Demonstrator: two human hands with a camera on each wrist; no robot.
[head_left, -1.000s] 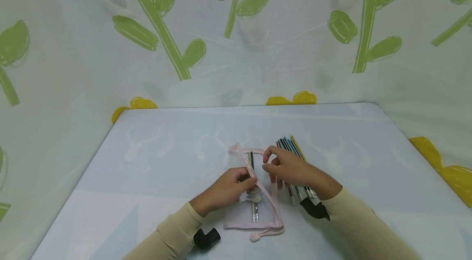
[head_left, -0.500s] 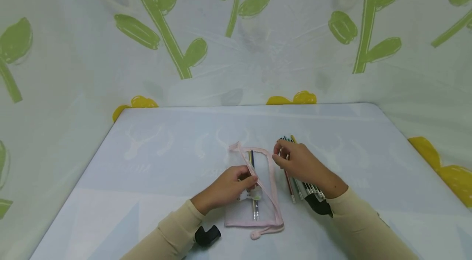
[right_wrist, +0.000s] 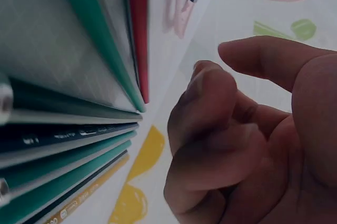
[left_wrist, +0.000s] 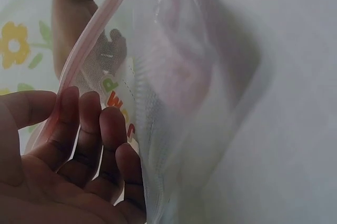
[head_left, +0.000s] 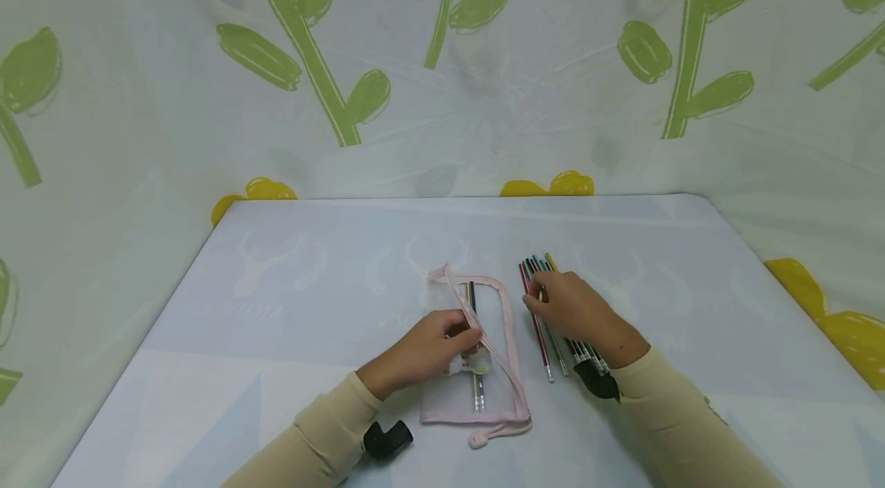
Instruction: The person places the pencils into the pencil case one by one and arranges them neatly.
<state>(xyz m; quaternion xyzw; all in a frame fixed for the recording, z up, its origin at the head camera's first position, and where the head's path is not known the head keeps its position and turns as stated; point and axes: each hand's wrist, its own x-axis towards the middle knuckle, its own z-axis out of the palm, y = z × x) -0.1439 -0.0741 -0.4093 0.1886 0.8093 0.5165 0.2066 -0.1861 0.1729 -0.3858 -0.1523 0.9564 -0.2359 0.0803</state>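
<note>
My left hand (head_left: 430, 348) pinches the pink zip edge (left_wrist: 90, 35) of a see-through mesh pencil pouch (head_left: 509, 323) between thumb and index finger, lifting that edge. Two or so pencils (head_left: 478, 392) lie inside the pouch, one dark blue. Right of it, my right hand (head_left: 575, 311) is over a fanned group of pencils on the table. Its fingers are loosely bent, the thumb apart from them, with nothing between. In the right wrist view a red pencil (right_wrist: 139, 34), green pencils (right_wrist: 95, 29), a dark navy one (right_wrist: 63, 138) and a yellow one (right_wrist: 87, 190) lie beside the fingers.
The pouch's pink strap (head_left: 499, 433) trails at its near right corner. All of this lies on a pale patterned table (head_left: 332, 280). A white sheet with green leaves and yellow flowers (head_left: 546, 187) hangs behind. Black wrist mounts (head_left: 389, 440) sit below both sleeves.
My right hand has moved right from above the pouch to the pencils, then slightly further right and nearer. The left hand keeps holding the pouch edge in place.
</note>
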